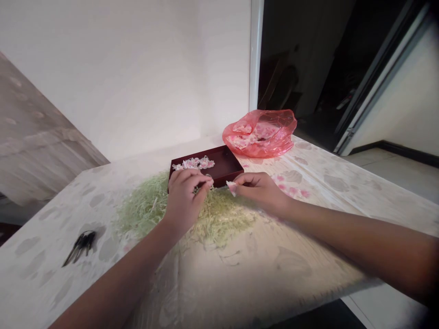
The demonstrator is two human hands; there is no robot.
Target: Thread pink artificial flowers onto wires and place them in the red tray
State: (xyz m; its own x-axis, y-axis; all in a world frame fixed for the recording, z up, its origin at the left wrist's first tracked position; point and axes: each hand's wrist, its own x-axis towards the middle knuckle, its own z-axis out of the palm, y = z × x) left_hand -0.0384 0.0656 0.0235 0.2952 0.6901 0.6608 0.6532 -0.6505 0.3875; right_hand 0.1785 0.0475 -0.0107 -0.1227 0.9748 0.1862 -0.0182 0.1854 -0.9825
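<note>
A pink and white petal point(232, 187) is pinched between the fingertips of my right hand point(259, 188), just off the front right corner of a dark red box point(224, 167). My left hand point(187, 189) is at the box's front left side, its thumb and fingers closed together. Something small and pale shows at those fingertips, too small to name. Inside the box, a row of pink and white artificial flowers point(197, 163) lies along the left and back part. Green shredded filler point(219, 219) spreads on the table under and around both hands.
Behind the box to the right, a translucent red plastic bag point(277, 148) holds more pink and white petals. Loose pink petals point(291, 189) lie right of my right hand. Keys point(82, 244) rest at left on the patterned tablecloth point(281, 278). A white wall point(154, 77) backs the table.
</note>
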